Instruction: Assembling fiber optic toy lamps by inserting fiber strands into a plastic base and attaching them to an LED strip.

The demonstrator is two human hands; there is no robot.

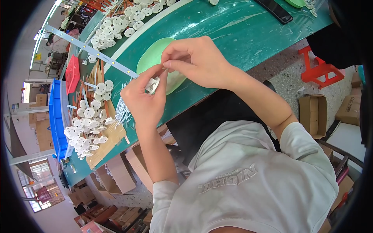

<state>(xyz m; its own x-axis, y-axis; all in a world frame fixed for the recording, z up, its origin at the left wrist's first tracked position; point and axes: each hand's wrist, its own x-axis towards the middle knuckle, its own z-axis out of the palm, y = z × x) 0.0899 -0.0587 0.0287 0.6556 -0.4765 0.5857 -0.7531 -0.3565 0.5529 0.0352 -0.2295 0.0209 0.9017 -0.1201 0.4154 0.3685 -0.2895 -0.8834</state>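
My left hand is closed around a small white round plastic disc, which shows between its thumb and fingers. Just to the right, my right hand is bent into a pinch, its fingertips meeting those of the left hand; whatever lies between them is too small to name. Both hands are above a light green oval tray on the green table. A long pale strip with yellow LED dots runs from the upper left to my left hand, where its end is hidden; I cannot tell if it is held.
White discs lie piled on brown cardboard at the left and at the far side. Beside them are thin white wires, a red basket and a blue bin. A black phone lies far right; a red stool stands beyond the table.
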